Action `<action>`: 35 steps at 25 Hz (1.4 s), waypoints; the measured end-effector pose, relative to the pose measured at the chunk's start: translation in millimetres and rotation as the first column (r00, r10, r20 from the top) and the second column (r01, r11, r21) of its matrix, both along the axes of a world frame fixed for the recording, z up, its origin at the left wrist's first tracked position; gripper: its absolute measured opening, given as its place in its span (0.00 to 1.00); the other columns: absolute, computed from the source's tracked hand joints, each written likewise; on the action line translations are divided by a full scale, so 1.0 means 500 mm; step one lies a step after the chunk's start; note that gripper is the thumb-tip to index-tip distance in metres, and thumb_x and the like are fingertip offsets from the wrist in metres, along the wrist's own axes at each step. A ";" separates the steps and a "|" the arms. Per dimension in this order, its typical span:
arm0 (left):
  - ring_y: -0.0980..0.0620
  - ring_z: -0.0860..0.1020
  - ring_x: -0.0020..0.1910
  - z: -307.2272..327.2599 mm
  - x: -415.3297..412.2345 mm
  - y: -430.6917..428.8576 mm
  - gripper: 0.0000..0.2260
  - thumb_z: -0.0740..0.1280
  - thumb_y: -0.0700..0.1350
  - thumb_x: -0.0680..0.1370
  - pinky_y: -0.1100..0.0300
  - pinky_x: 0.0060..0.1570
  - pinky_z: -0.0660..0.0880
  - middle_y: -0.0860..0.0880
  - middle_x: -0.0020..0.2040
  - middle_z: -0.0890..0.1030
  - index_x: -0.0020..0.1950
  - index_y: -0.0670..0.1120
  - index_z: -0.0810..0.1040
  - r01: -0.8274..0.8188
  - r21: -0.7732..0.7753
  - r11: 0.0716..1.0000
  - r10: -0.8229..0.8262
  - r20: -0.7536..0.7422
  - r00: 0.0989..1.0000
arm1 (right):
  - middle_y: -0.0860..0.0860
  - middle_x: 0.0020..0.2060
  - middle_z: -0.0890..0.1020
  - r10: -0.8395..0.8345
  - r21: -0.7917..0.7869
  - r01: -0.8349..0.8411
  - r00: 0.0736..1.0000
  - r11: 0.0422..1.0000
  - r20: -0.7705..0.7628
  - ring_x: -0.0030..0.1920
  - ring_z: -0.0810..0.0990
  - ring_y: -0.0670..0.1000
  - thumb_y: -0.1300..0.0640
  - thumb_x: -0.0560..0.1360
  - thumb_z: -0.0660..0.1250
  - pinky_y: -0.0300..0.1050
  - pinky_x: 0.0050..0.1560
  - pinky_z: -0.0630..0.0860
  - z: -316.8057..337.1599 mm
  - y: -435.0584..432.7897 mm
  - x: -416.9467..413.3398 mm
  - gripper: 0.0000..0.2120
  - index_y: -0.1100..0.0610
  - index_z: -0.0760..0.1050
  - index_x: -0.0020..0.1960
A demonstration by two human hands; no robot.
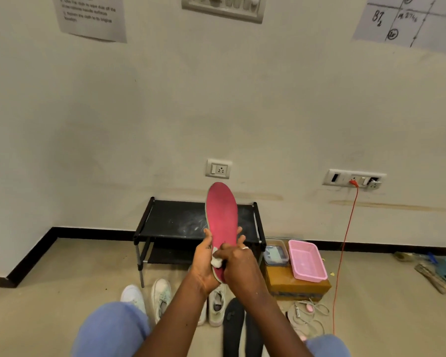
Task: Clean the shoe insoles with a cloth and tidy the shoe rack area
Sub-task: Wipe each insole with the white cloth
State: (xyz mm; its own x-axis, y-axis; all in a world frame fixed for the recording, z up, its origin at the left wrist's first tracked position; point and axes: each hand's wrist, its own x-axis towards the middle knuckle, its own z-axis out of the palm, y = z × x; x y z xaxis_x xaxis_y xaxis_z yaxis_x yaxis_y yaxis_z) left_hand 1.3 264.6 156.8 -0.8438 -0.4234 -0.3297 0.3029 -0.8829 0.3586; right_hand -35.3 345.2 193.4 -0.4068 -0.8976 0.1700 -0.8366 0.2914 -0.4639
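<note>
A pink-red insole (222,215) stands upright in front of me, toe end up. My left hand (204,264) grips its heel end from the left side. My right hand (238,264) holds a small white cloth (216,261) and presses it against the lower part of the insole. Behind the insole stands the black two-tier shoe rack (175,222), its top shelf dusty and bare. On the floor below my arms lie pale sneakers (161,297) and two black insoles (233,323).
A pink plastic basket (307,261) and a clear box (276,255) sit on a brown carton (298,287) right of the rack. An orange cable (344,253) hangs from a wall socket. Loose cords and sandals (307,311) lie by my right knee.
</note>
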 end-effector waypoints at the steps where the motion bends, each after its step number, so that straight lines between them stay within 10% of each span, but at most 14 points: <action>1: 0.46 0.74 0.61 0.000 0.004 0.002 0.33 0.50 0.64 0.79 0.50 0.53 0.77 0.41 0.66 0.74 0.68 0.38 0.71 -0.003 0.019 1.000 0.003 -0.019 1.000 | 0.55 0.53 0.80 -0.002 -0.014 0.001 1.000 1.000 -0.014 0.55 0.77 0.54 0.68 0.75 0.58 0.39 0.55 0.69 -0.001 -0.001 -0.001 0.16 0.60 0.79 0.57; 8: 0.41 0.80 0.48 0.015 0.018 0.025 0.25 0.55 0.59 0.79 0.50 0.50 0.77 0.39 0.50 0.81 0.58 0.39 0.77 -0.008 0.054 0.998 0.011 -0.052 0.999 | 0.56 0.51 0.80 -0.088 -0.166 0.072 0.992 0.983 -0.090 0.51 0.78 0.52 0.63 0.78 0.57 0.35 0.47 0.66 0.022 -0.025 -0.006 0.14 0.59 0.78 0.58; 26: 0.47 0.81 0.46 -0.043 0.006 -0.005 0.30 0.53 0.62 0.79 0.55 0.47 0.79 0.41 0.52 0.81 0.56 0.38 0.80 -0.005 -0.015 1.000 0.005 0.011 1.000 | 0.54 0.33 0.84 0.006 -0.154 -0.011 0.999 0.988 -0.034 0.32 0.82 0.54 0.66 0.65 0.67 0.45 0.34 0.80 -0.032 0.013 0.005 0.08 0.60 0.83 0.39; 35: 0.46 0.82 0.48 -0.051 0.008 -0.002 0.26 0.57 0.58 0.78 0.52 0.55 0.76 0.41 0.52 0.82 0.55 0.38 0.81 0.009 -0.035 0.999 -0.008 0.036 0.999 | 0.56 0.51 0.83 -0.018 -0.039 0.018 1.000 0.999 0.014 0.50 0.80 0.57 0.63 0.76 0.61 0.46 0.53 0.76 -0.015 0.001 -0.003 0.12 0.57 0.80 0.55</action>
State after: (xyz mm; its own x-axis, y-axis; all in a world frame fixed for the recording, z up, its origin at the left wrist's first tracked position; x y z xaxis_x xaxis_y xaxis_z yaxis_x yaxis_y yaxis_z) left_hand 5.5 263.8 131.4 -0.8353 -0.4279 -0.3452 0.2816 -0.8723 0.3998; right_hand -36.5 345.9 186.1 -0.4254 -0.8827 0.1995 -0.8250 0.2876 -0.4864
